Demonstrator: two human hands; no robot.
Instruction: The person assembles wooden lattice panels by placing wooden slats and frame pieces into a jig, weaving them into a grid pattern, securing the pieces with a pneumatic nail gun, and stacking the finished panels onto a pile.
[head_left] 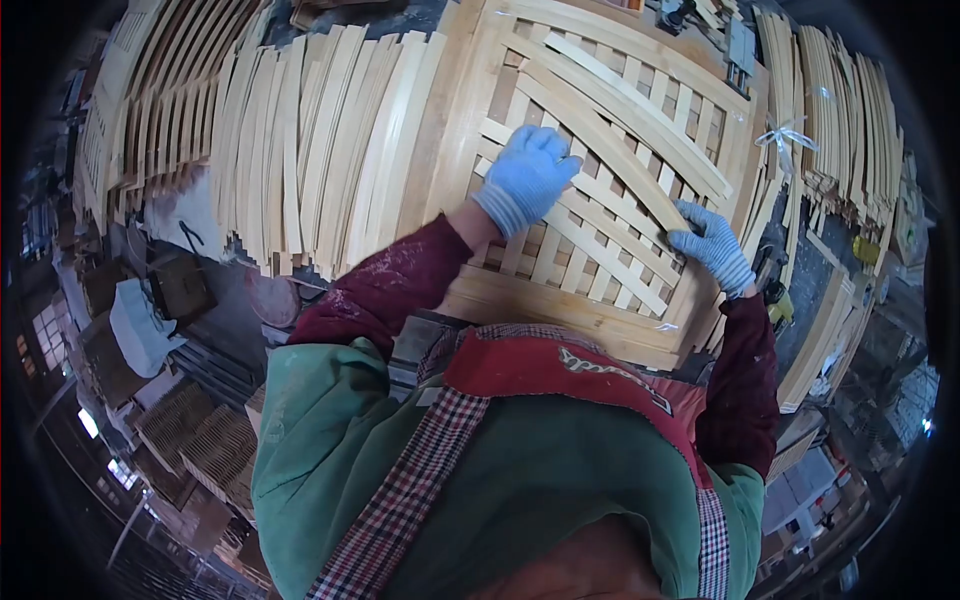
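A wooden lattice panel with a broad pale frame lies before me, its crossed slats running diagonally. My left hand, in a blue knit glove, is closed over the left part of the lattice. Its fingers curl downward, and whatever may be in them is hidden. My right hand, gloved in blue-grey, pinches the lower end of a loose wooden slat near the panel's right side. That slat slants up and left across the lattice. Beside it lies another pale slat, roughly parallel.
Many loose wooden strips are laid side by side left of the panel. To the right stands a bundle of strips, near a clear plastic tie. Stacked wooden pieces sit at the lower left.
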